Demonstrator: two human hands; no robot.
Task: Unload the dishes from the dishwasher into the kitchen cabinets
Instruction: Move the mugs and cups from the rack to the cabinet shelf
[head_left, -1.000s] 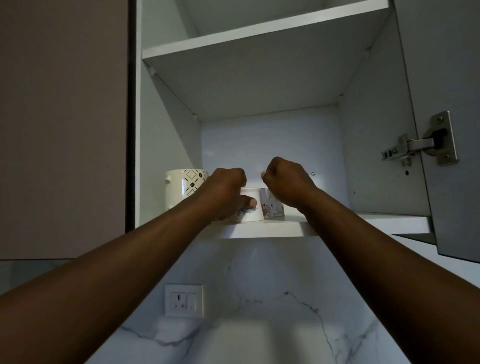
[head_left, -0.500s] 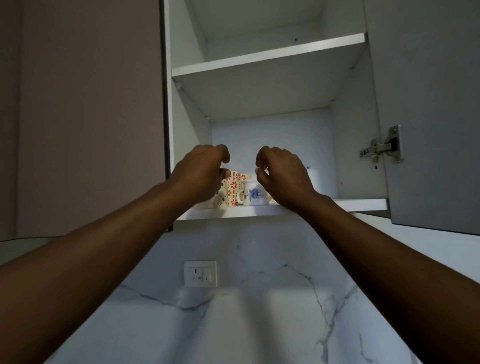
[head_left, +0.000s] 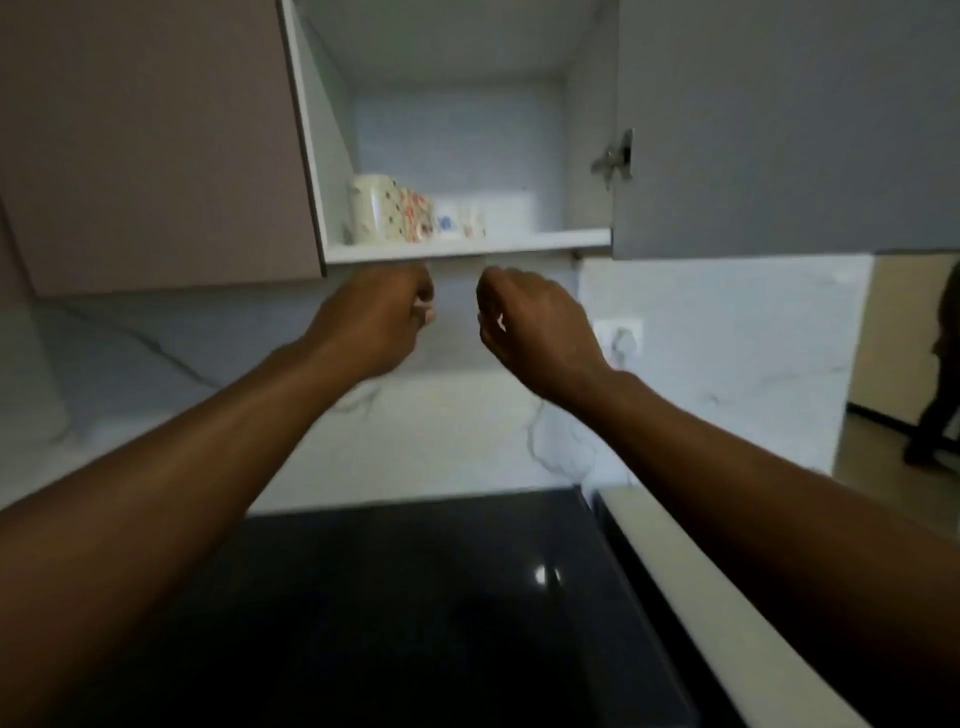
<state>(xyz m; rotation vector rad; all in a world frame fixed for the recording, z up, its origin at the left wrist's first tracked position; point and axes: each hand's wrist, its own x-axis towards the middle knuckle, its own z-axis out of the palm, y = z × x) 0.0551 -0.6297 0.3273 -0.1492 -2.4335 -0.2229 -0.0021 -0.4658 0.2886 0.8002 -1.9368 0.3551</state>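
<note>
Below the shelf (head_left: 467, 245), left hand (head_left: 374, 317) and right hand (head_left: 535, 325) hang loosely curled, empty (mugs (head_left: 395, 215) parked left, leaving room).

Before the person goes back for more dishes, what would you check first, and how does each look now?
1. Mugs on the cabinet shelf: ok, in a row at its left.
2. Left hand empty: ok, loosely curled below the shelf.
3. Right hand empty: ok.
4. Room left on the shelf: ok, right part bare.
5. Cabinet door open: ok.
6. Mugs steady: cannot tell, picture blurred.
</note>
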